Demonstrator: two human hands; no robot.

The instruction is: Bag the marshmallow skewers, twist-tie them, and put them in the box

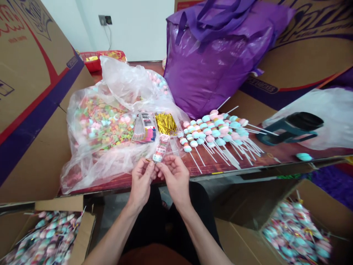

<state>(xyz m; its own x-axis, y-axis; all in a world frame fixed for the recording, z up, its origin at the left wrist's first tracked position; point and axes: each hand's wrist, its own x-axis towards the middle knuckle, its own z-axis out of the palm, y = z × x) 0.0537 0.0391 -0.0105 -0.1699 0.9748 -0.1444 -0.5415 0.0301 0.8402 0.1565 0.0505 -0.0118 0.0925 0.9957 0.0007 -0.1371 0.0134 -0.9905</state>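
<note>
1. Cardboard boxes (35, 165) flank a dark red table (281, 149); the printed packet (162, 145) sits at its front edge, just below the gold ties (166, 123).
2. Left hand (142, 176) and right hand (176, 176) meet, fingers curled, thumbs pinching the packet's lower end.
3. Fastening seems underway, calling for a steady pinch and small twist.
4. Fingers hide the packet's end; a gold sliver there may be a tie.

A purple bag (212, 70) bulges; a mug (284, 127) sits nearby.

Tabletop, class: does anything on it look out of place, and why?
Yes: a pale-blue sweet lies near the table's front edge, by the mug, apart from the similar sweets threaded on sticks.
</note>
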